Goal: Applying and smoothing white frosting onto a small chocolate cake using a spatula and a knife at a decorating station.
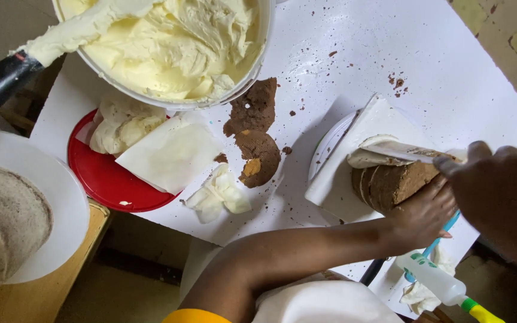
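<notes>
A head-worn camera looks straight down on a white table (426, 54) where a brown cake (393, 182) is being frosted. The cake sits on a white square board (336, 182) at the right of the table. The left hand (423, 215) reaches across and steadies the cake's near side, fingers (441, 191) spread against the bare crumb. The right hand (498, 185), close to the lens, has its fingers closed around the handle of a spatula (402, 151), whose blade lies flat on the cake's top.

Judging by the surfaces, frosting has only begun: a pale cream patch (369, 157) covers part of the top, while the sides are uncoated brown.

A large tub of cream frosting (175, 42) stands at the top, with a coated black-handled tool (7, 75) resting in it. Trimmed cake scraps (255, 134) lie at the table's centre, beside a red plate (100, 179) holding cream lumps and paper. Another unfrosted cake layer (4, 221) waits on a white round board at far left. A squeeze bottle (435, 281) lies near the lower right.
</notes>
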